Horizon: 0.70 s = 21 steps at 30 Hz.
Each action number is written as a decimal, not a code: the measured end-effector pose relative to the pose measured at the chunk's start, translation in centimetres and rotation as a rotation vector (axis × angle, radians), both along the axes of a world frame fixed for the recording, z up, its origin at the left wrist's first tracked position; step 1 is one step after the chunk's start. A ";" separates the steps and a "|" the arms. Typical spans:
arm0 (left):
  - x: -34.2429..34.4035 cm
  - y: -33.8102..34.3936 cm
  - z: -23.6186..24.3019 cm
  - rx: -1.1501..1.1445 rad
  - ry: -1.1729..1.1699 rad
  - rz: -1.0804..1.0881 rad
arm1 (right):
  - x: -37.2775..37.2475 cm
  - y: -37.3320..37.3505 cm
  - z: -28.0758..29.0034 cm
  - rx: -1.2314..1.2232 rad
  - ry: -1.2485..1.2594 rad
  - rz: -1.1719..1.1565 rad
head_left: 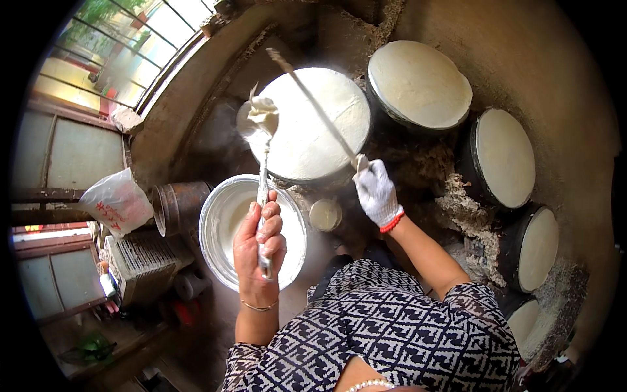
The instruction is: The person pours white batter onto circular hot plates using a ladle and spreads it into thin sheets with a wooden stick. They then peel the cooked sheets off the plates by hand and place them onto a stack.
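My bare left hand is closed round the handle of a ladle, above a white bucket. Pale, thick batter clings to the ladle's bowl, which hangs over the left edge of a large round griddle. A white layer covers that griddle's top. In a white glove with a red cuff, my right hand grips the lower end of a thin stick. The stick slants up and left across the griddle, its far end beyond the rim. White liquid coats the inside of the bucket.
More round griddles with pale tops curve along the right wall, among them one at the back and one further right. A rusty metal drum, a white plastic bag and a ridged box stand left. A small round lid-like disc lies near the bucket.
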<state>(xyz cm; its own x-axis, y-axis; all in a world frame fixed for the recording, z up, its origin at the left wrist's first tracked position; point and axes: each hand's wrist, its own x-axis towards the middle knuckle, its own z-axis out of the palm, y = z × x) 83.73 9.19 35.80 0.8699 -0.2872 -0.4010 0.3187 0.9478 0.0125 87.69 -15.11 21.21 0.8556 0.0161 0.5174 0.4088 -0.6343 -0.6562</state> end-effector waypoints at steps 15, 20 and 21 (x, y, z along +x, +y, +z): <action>-11.5 6.4 -2.2 0.197 0.095 0.253 | 10.8 -9.2 -4.9 0.353 0.942 -0.090; -16.2 8.0 -8.1 0.195 0.320 0.233 | 2.6 -11.2 -5.1 -0.472 0.414 0.686; -18.1 8.8 -9.4 0.162 0.332 0.237 | 2.2 -10.9 -2.8 -0.433 0.453 0.660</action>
<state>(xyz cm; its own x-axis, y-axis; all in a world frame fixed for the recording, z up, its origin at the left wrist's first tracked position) 65.58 18.04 26.44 0.7206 -0.0054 -0.6933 0.1044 0.9894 0.1009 89.87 -26.00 18.43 0.7238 0.6893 -0.0311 0.5374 -0.5915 -0.6011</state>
